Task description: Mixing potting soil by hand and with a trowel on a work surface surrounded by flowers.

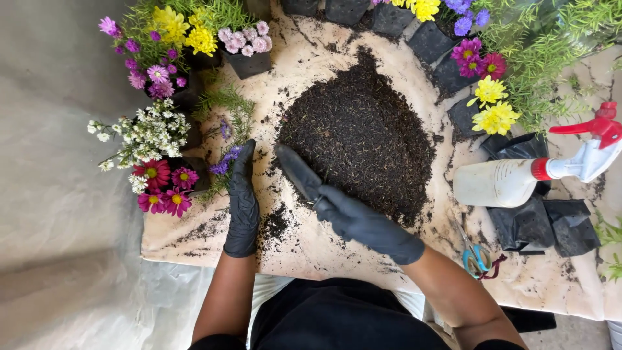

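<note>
Both my hands wear black gloves. My right hand (366,223) grips the handle of a dark trowel (297,171), whose blade points up-left at the near-left edge of a big heap of dark soil (359,133) on a beige sheet (311,243). My left hand (243,204) lies flat and edge-on upon the sheet, fingers straight, just left of the trowel, with a small smear of soil (275,223) between the two hands.
Potted flowers in black bags ring the heap: yellow, purple and pink (165,45) at back left, white and magenta (152,162) at left, yellow and magenta (486,84) at right. A white spray bottle with red trigger (518,181), empty black bags (538,223) and scissors (476,256) lie at right.
</note>
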